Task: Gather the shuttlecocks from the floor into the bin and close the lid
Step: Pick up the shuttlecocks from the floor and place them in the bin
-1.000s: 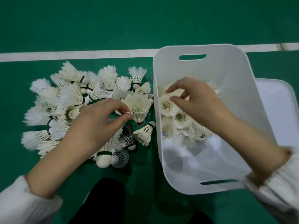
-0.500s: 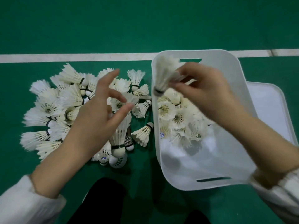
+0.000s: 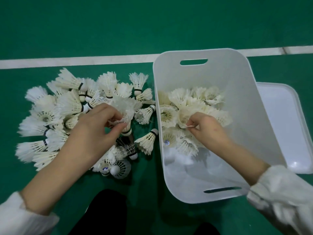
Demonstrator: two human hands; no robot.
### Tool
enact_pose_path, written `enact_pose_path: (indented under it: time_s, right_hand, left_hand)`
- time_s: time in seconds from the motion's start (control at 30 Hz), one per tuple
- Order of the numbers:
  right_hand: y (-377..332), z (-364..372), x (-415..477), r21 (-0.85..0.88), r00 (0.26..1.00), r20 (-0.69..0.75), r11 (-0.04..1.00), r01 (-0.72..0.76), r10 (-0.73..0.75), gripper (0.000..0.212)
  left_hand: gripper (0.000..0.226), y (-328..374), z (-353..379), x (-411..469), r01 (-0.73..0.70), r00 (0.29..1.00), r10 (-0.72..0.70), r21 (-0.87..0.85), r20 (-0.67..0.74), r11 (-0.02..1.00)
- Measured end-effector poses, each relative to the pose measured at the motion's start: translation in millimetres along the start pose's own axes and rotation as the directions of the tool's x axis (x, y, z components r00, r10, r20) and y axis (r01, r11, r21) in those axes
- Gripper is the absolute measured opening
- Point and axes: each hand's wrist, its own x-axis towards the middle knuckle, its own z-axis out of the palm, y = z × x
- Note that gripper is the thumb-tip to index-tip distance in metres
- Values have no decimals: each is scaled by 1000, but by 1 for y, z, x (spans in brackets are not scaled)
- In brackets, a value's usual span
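Observation:
A heap of white feather shuttlecocks [image 3: 59,107] lies on the green floor at the left. The white bin [image 3: 237,78] stands open to its right, with several shuttlecocks [image 3: 194,99] piled in its far half. My left hand [image 3: 94,131] is over the right edge of the heap and pinches the feathers of one shuttlecock [image 3: 127,111], whose cork points down. My right hand [image 3: 208,128] is inside the bin, thumb and forefinger pinching the feather edge of a shuttlecock [image 3: 183,116] that rests on the pile there.
The bin's white lid [image 3: 281,126] lies flat on the floor just right of the bin. A white court line [image 3: 76,61] runs across behind the heap. My dark trouser leg [image 3: 105,212] is at the bottom centre.
My right hand has come down from above the bin rim into the bin with its shuttlecock. My left hand, open half a second ago, has dropped onto the heap and pinched another shuttlecock.

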Motion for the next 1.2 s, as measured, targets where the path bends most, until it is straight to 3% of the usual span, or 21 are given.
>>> enact_pose_path:
  time_s: [0.13, 0.23, 0.37, 0.5, 0.57, 0.67, 0.77, 0.87, 0.97, 1.07, 1.2]
  right_hand:
    - [-1, -2, 5, -66, 1000, 28, 998, -8, 10, 9]
    - [-7, -14, -3, -111, 997, 78, 993, 27, -18, 23]
    - [-28, -39, -21, -144, 994, -62, 986, 81, -91, 28]
    - [-67, -63, -36, 105, 947, -199, 955, 278, -253, 22]
    - [-90, -67, -41, 186, 904, -137, 885, 426, -406, 28]
    - [-100, -58, -36, 107, 860, 22, 856, 505, -510, 27]
    - [-88, -54, -31, 103, 880, -21, 875, 474, -474, 11]
    - [-68, -64, -35, 235, 907, -180, 878, 416, -382, 10]
    - [-41, -71, -40, 301, 915, -305, 885, 356, -264, 15]
    - [-19, -60, -40, 354, 947, -268, 897, 267, -176, 19]
    - [-15, -15, -40, 193, 957, -102, 938, 287, -272, 6]
  left_hand:
    - [14, 3, 1, 1, -136, 991, 136, 73, -6, 988]
    - [24, 3, 5, 1, -184, 983, 183, 113, 18, 976]
    - [24, 10, 4, 0, -177, 984, 177, 61, 11, 982]
    - [22, 15, 0, -3, -197, 980, 197, 13, -6, 980]
    - [21, 21, -3, -5, -211, 977, 210, -45, -31, 976]
    - [19, 37, -7, -5, -273, 962, 266, -124, -64, 954]
    - [21, 49, -10, -4, -281, 960, 277, -180, -46, 943]
    - [25, 41, -11, 2, -179, 983, 168, -210, -71, 961]
    - [14, 19, -4, 7, -51, 998, 46, -155, -40, 987]
    - [12, -11, 14, 7, 52, 989, -51, -5, 137, 999]
    - [13, -28, 31, -5, 39, 947, -71, 110, 313, 993]
